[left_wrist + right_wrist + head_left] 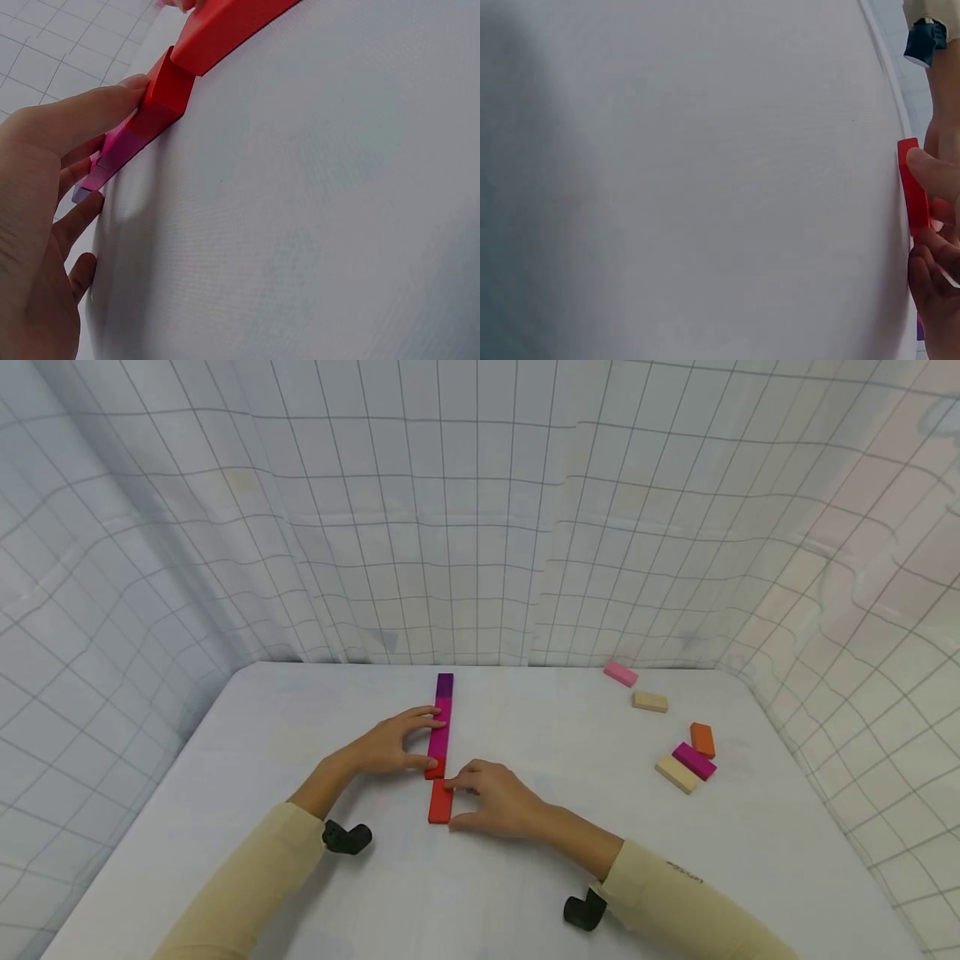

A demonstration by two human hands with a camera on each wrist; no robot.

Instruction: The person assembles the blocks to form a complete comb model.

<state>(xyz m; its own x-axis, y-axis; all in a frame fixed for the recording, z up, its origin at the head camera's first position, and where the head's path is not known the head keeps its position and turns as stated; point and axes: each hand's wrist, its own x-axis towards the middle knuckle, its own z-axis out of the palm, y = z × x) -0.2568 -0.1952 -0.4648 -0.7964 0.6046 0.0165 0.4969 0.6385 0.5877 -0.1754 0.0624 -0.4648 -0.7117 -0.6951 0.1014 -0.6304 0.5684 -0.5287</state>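
A narrow row of small blocks runs away from me: a dark purple block (446,685) at the far end, a magenta stretch (438,742) in the middle and a red block (433,773) nearest me. My left hand (382,747) rests against its left side, thumb on that red block, loosely spread fingers reaching the magenta part. Just below, a brighter red block (439,812) almost lines up with the row, its end close to or touching it. My right hand (498,800) holds this block between the thumb near its close end and curled fingers near its far end.
On the right of the white table (555,727) lie a pink block (621,673), a beige block (649,702), an orange block (702,739), a magenta block (694,761) and another beige block (677,774). Gridded white curtains (480,527) hang behind and at both sides.
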